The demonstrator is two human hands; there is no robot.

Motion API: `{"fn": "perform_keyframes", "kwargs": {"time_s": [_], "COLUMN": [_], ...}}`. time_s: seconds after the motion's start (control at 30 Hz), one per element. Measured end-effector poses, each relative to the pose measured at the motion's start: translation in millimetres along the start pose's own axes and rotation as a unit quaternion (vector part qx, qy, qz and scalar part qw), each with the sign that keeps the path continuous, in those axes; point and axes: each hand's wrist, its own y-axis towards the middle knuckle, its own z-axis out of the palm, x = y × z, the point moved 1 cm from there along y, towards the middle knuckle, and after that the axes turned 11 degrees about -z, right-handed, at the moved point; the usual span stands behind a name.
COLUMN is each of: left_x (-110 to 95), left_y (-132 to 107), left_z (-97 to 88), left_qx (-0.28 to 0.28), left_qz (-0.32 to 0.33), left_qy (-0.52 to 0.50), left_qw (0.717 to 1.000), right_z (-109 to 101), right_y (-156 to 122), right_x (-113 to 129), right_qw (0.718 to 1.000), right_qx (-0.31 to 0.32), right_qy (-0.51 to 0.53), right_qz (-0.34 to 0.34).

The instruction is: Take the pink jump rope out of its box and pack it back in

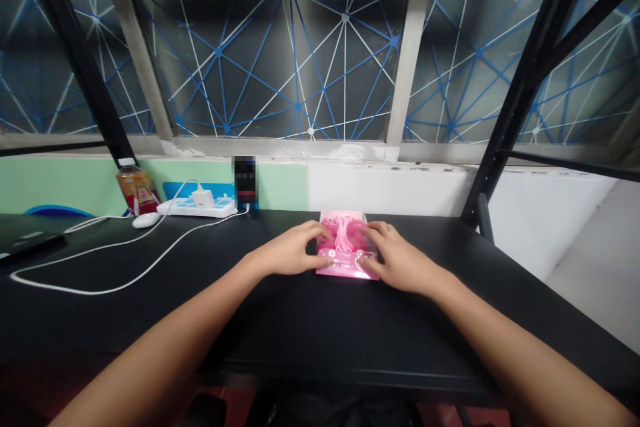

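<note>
Two hands [287,250] [403,260], half-curled, gripping pink box [345,265]

The boxed package [347,259] lies on the table [350,327], in front of the person. The left hand [287,250] is on its left side, and the right hand [400,257] is on its right side. Farther left, near the back edge, is a power strip [195,208]. Left of it lies a computer mouse [146,220], with a plastic bottle [136,188] behind this mouse. A closed laptop [25,243] lies at the far left.
</note>
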Motion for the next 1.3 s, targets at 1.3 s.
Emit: {"fn": "perform_keyframes", "kwargs": {"time_s": [1.3], "left_x": [7], "left_y": [3], "left_z": [15.8], "left_qx": [-0.07], "left_qz": [0.0], "left_qy": [0.051], "left_qw": [0.996], "right_z": [-8], "right_y": [5], "right_x": [10], "right_qw": [0.987], "right_qx": [0.062], "right_qy": [-0.041], "right_qz": [-0.141]}}
